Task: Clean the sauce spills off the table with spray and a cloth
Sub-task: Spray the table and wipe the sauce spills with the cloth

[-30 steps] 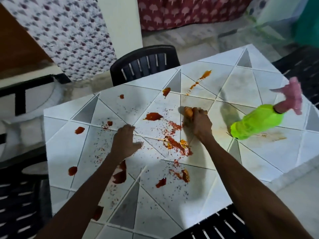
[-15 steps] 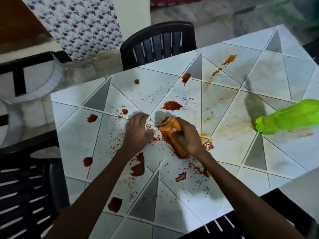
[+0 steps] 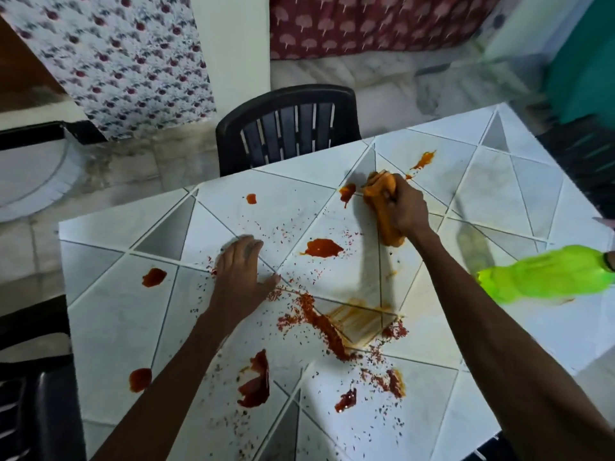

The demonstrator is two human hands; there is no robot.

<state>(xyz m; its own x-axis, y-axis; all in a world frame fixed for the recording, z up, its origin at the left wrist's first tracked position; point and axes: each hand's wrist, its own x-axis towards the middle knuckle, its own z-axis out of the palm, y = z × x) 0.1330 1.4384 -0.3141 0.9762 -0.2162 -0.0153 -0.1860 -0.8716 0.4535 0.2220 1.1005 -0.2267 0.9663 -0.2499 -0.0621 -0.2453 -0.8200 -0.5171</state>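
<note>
Toward the far side of the white tiled table [image 3: 109, 314], the right hand [image 3: 404, 211] grips a bunched orange cloth [image 3: 379, 194]; the left hand [image 3: 243, 274] presses flat, fingers spread. That cloth (already stained) may merely smear the red sauce blobs [image 3: 322, 248].

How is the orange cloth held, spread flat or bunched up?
Bunched up. The right hand grips the orange cloth as a crumpled wad on the table.

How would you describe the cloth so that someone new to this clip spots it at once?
Start at the white tiled table with grey triangles and go to its far edge, near the black chair. There the right hand grips an orange cloth against the tabletop. Unlike the flat red sauce blobs nearby, it is a thick crumpled wad.
</note>
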